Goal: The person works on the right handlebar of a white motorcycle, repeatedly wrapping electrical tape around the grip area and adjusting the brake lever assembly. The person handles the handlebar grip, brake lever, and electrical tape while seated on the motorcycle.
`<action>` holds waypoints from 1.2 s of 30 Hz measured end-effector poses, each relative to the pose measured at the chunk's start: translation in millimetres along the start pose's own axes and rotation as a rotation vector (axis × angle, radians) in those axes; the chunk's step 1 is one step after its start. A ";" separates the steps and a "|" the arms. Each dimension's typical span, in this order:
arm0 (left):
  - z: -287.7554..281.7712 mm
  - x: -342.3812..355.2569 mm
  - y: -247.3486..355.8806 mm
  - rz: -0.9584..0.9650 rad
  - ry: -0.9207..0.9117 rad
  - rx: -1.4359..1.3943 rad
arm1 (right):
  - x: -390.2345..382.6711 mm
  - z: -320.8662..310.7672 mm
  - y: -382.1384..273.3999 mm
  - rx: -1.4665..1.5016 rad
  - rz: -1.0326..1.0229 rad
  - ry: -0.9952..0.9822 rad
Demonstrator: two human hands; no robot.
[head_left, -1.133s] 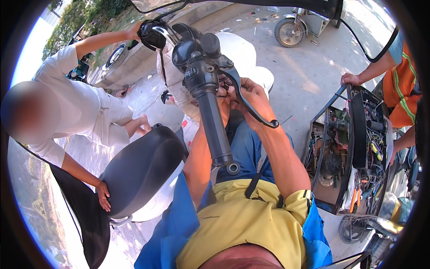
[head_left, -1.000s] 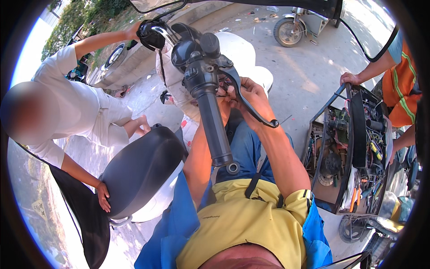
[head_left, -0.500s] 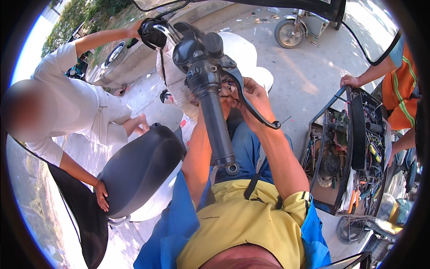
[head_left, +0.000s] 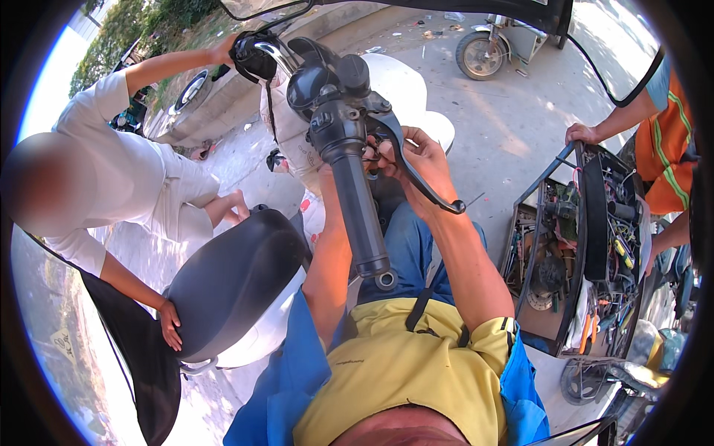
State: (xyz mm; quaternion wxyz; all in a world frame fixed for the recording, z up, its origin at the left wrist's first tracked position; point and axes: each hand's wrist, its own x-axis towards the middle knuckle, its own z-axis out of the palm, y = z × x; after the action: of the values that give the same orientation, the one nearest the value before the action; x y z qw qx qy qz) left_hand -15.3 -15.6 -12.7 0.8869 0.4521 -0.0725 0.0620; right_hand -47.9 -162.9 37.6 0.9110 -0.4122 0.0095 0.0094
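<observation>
Right in front of me is a scooter handlebar with a black rubber grip (head_left: 357,212) and a curved black brake lever (head_left: 416,175). My left hand (head_left: 370,154) is mostly hidden behind the grip; only some fingertips show between grip and lever. Beyond the lever, my right hand (head_left: 425,165) has its fingers bent and brought together, meeting the left fingertips. Both seem to pinch something small and dark under the lever mount, too covered to name. The black switch housing (head_left: 333,126) sits just above the fingers.
At left, a person in white holds the other handlebar end (head_left: 253,56) and rests a hand on the black seat (head_left: 234,282). A tool-filled box (head_left: 595,245) stands at right beside a person in an orange vest (head_left: 666,156). A wheeled vehicle (head_left: 483,53) is parked ahead.
My fingertips have shifted slightly under the lever, the left ones now showing a little higher. My forearms, the scooter and both people stay nearly where they were.
</observation>
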 end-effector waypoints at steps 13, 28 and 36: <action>2.4 0.2 0.1 0.152 0.056 0.291 | -0.6 1.4 -0.8 -0.047 -0.009 0.003; -13.3 8.7 -14.2 0.338 -0.042 0.681 | 0.4 -0.9 3.0 -0.053 -0.038 0.039; 8.8 -1.9 3.8 0.178 -0.017 0.263 | -1.0 -1.7 3.8 -0.055 -0.039 0.048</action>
State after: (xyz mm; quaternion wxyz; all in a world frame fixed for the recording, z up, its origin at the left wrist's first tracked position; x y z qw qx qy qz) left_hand -18.5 -20.6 -4.9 0.8103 0.5567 -0.1112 0.1454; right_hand -49.0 -161.7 33.7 0.8987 -0.4375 0.0231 -0.0178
